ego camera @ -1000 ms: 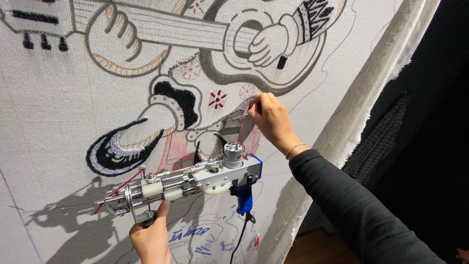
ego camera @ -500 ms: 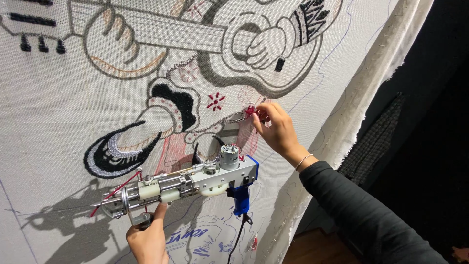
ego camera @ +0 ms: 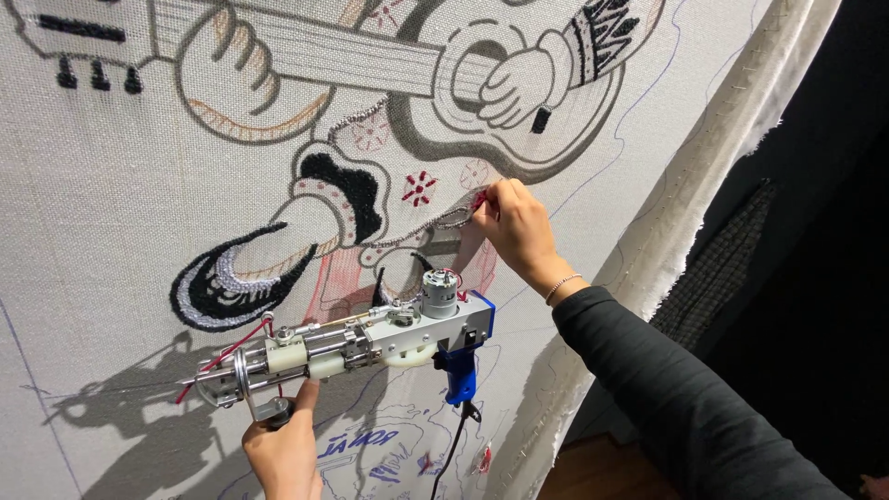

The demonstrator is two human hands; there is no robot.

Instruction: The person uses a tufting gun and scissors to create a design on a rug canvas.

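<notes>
Two bare hands are seen. The right hand (ego camera: 519, 227) comes out of a long black sleeve (ego camera: 676, 398) that is made of soft, plain cloth and reaches down to the wrist. A thin silver bracelet (ego camera: 562, 287) is worn just past the cuff. No rings or gloves are worn. The left hand (ego camera: 281, 452) is seen only in part, and no sleeve is shown on it.

- Bare cloth (ego camera: 111, 213) lies open at the left.
- The tufting gun (ego camera: 361, 343) bars the way below the right hand (ego camera: 519, 227).
- Its cord (ego camera: 449, 454) hangs beneath.
</notes>
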